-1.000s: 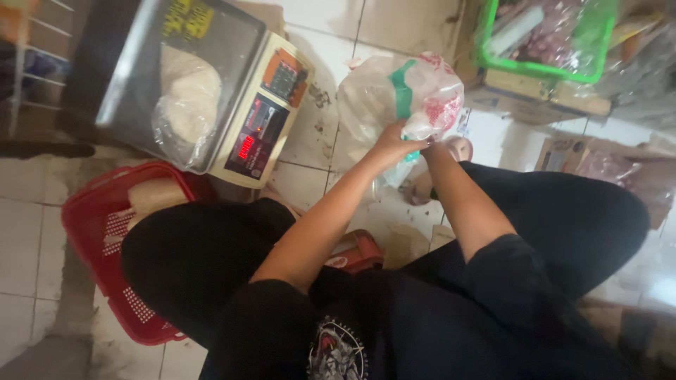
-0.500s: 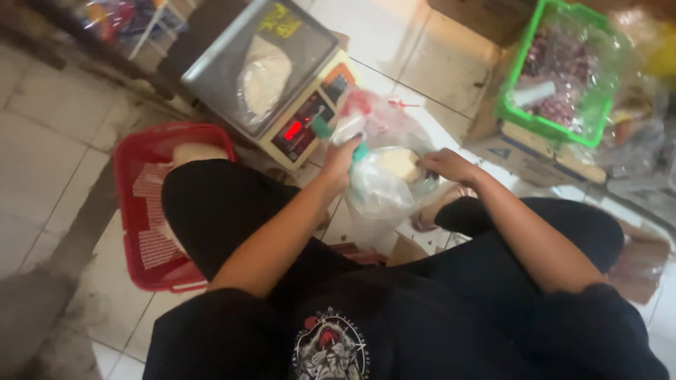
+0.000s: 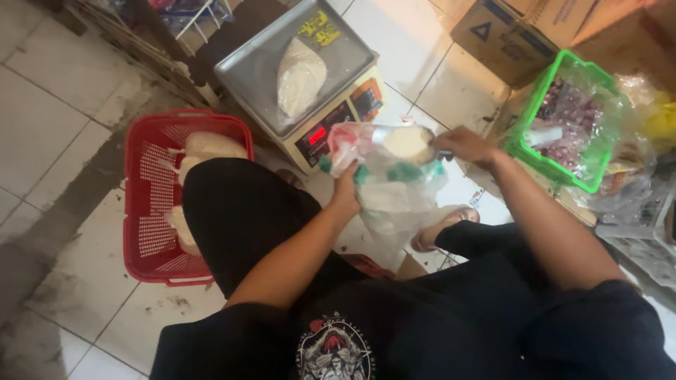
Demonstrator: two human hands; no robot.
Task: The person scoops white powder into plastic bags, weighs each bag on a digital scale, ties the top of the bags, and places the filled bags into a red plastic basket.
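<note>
**White grain scooped over an open plastic sack, scale just behind**

Red plastic basket [image 3: 151, 211] with perforated walls stands on the grey tiled floor [image 3: 49, 119] at the far left, holding pale filled bags [image 3: 211, 146]; the person's black-clad left knee covers its right edge. Behind and to the right of it sits a digital weighing scale with a steel pan [image 3: 260, 70], red digits glowing on its front, and a clear bag of white grain [image 3: 301, 76] lies on the pan.

In front of the scale, the left hand [image 3: 346, 195] is closed around the gathered rim of a large translucent plastic sack printed in red and green [image 3: 394, 190], fingers pinching the film and holding the mouth up. The sack hangs between the knees, its lower part resting near the person's bare foot [image 3: 440, 229].

Over the sack's mouth is a small metal scoop heaped with white grain [image 3: 407, 143]. The right hand [image 3: 468, 146] grips the scoop at its right end, fingers curled shut around the handle.

Further right, a green plastic basket [image 3: 542, 158] lined with clear film holds dark reddish goods, and brown cardboard boxes [image 3: 517, 35] stand behind it. Crumpled clear bags [image 3: 627, 183] lie at the far right edge.
</note>
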